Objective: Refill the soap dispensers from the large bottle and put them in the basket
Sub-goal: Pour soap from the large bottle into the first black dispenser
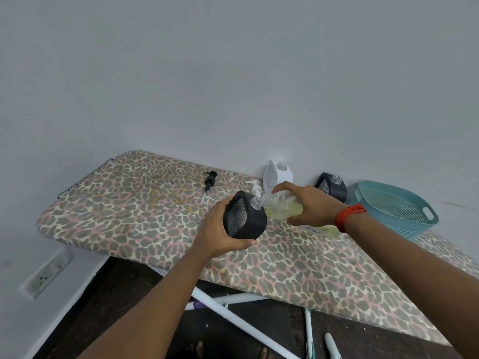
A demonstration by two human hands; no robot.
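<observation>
black dispenser (245, 221) in left hand (220, 230); right hand (309, 206) apparently tilts bottle (279, 207)

Both your forearms reach forward, converging. Your left grip (220, 229) wraps the black dispenser (246, 220) from its left side, thumb underneath. Your right grip (309, 206) lies palm-down over the tilted bottle (278, 209), fingers seemingly curled round it; red thread (350, 217) circles that wrist.
</observation>
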